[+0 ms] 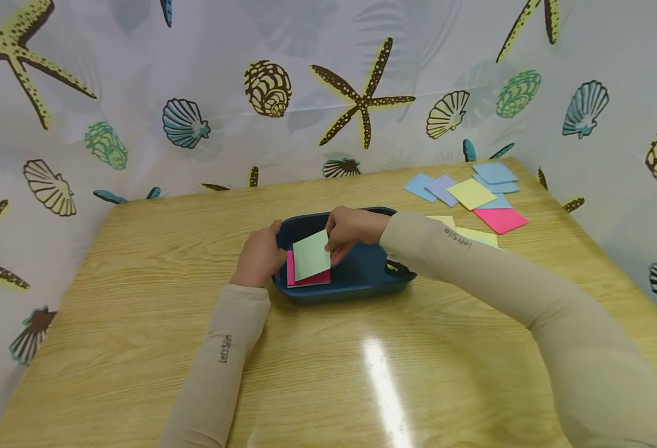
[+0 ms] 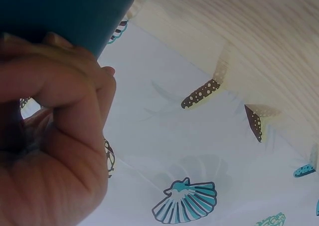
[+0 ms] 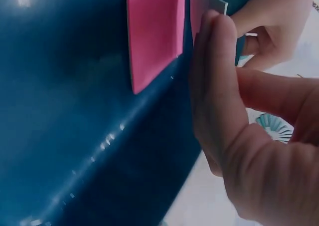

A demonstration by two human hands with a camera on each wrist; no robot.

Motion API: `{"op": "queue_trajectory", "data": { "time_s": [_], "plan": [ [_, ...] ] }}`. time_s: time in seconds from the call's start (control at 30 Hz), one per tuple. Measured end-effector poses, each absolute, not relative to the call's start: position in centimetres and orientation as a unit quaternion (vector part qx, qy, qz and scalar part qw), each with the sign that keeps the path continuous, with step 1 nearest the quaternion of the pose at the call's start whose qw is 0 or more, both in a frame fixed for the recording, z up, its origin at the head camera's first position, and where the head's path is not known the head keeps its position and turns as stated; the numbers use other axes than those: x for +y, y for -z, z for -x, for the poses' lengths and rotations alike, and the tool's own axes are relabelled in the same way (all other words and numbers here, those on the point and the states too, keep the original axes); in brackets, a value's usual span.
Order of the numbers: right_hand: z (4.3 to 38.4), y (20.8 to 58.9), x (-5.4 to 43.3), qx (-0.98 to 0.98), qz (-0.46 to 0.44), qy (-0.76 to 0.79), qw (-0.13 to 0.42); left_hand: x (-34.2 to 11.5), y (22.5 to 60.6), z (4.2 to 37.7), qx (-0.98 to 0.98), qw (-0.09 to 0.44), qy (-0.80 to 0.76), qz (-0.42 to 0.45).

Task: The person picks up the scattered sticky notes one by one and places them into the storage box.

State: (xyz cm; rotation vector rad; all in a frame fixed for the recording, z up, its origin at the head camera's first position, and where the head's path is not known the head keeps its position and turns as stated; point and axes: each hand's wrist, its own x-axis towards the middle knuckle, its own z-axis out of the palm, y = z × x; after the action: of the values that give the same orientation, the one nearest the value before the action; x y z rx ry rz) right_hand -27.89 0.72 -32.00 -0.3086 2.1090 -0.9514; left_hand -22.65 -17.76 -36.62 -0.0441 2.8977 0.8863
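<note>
A dark blue basket (image 1: 351, 291) with handle openings sits on the wooden table. My left hand (image 1: 258, 258) grips its left end, with the thumb on the inner side and fingers over the rim; the left wrist view shows those curled fingers against the dark wall. My right hand (image 1: 351, 229) reaches into the basket and pinches a pale green sticky note pad (image 1: 310, 256) by its right edge. This pad is tilted above a pink sticky note pad (image 1: 291, 270), partly covering it. In the right wrist view the pink pad (image 3: 154, 36) lies on the basket floor.
Several sticky note pads lie at the back right: blue (image 1: 495, 172), purple (image 1: 442, 190), yellow (image 1: 472, 193) and pink (image 1: 501, 220). My right forearm partly hides more yellow pads (image 1: 478, 236). A shell-patterned cloth (image 1: 222, 62) hangs behind the table (image 1: 166, 348).
</note>
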Motion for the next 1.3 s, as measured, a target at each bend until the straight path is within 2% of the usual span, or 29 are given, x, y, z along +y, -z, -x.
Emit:
{"op": "queue_trajectory", "data": {
  "time_s": [0.23, 0.43, 1.0, 1.3],
  "plan": [
    [28.5, 32.9, 0.2, 0.803, 0.105, 0.388, 0.440, -17.6, 36.6, 22.5, 0.957, 0.044, -0.288, 0.004],
    [28.7, 33.6, -0.2, 0.800, 0.097, 0.386, 0.448, -17.4, 36.4, 22.6, 0.958, 0.052, -0.283, 0.013],
    [28.8, 35.3, -1.5, 0.831, 0.050, 0.342, 0.436, -17.6, 36.3, 22.6, 0.958, 0.065, -0.277, 0.026],
    [28.8, 36.0, -1.8, 0.862, 0.094, 0.290, 0.406, -17.6, 36.4, 22.6, 0.960, 0.059, -0.271, 0.023]
  ]
}}
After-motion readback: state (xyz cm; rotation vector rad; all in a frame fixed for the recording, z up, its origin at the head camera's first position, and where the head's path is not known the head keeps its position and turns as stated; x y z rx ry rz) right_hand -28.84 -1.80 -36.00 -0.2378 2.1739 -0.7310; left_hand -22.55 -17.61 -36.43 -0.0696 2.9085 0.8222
